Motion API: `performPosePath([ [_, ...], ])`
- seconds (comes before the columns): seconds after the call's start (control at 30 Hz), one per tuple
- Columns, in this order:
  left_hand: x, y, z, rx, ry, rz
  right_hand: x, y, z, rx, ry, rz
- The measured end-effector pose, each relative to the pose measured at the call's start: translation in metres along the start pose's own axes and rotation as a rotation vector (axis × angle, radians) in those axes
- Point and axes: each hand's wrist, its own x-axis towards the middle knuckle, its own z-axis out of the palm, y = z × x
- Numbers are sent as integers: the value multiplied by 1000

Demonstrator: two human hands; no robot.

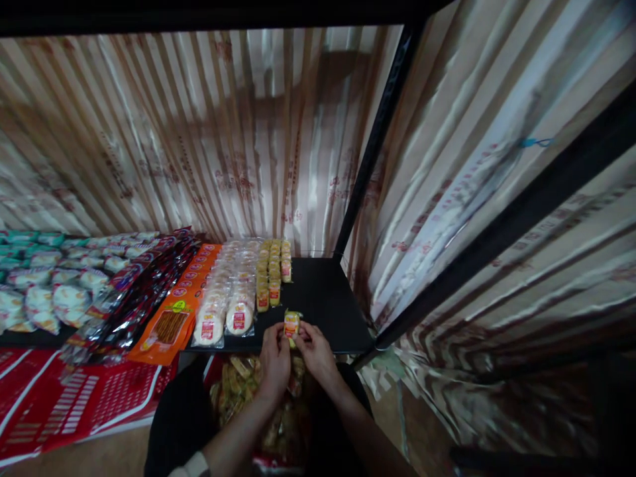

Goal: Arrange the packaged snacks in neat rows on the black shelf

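Between my two hands is a small yellow snack packet point(291, 323) with a red label, upright above the shelf's front edge. My left hand point(275, 354) pinches its left side and my right hand point(315, 349) its lower right side. Just beyond, rows of matching yellow packets point(263, 295) stand on the black shelf point(318, 291). Left of them lie rows of round white cakes point(240, 318) in clear wrap with red labels. Below my hands, a bag of many yellow-wrapped packets point(236, 384) sits between my knees, partly hidden by my forearms.
Further left on the shelf lie orange snack bags point(169, 328), dark shiny packets point(134, 298) and white and green wrapped packs point(40, 291). A red printed sheet point(114, 391) hangs below. Black frame posts point(380, 126) and pleated curtains point(238, 132) surround the shelf.
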Motion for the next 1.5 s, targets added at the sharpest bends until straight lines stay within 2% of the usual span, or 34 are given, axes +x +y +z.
performPosePath([
  [0.17, 32, 13, 31, 56, -20, 9, 50, 0, -1, -67, 98, -9],
  [0.33, 52, 9, 57, 53, -83, -26, 90, 4, 0, -211, 79, 9],
  [0.67, 86, 5, 71, -49, -127, -145, 137, 8, 11, -312, 26, 2],
  [0.97, 103, 4, 79, -88, -122, -214, 155, 10, 16, -320, 17, -34],
  [1.07, 105, 1, 81, -100, -117, -198, 157, 13, 19, -325, 34, -47],
  [1.3, 106, -4, 81, -76, -103, -164, 157, 17, 25, -323, -18, -43],
  [1.4, 103, -2, 78, -51, -87, -145, 154, 18, 27, -279, 35, -63],
  [1.5, 88, 0, 72, -1, -48, -76, 140, 15, 25, -218, 155, -50],
])
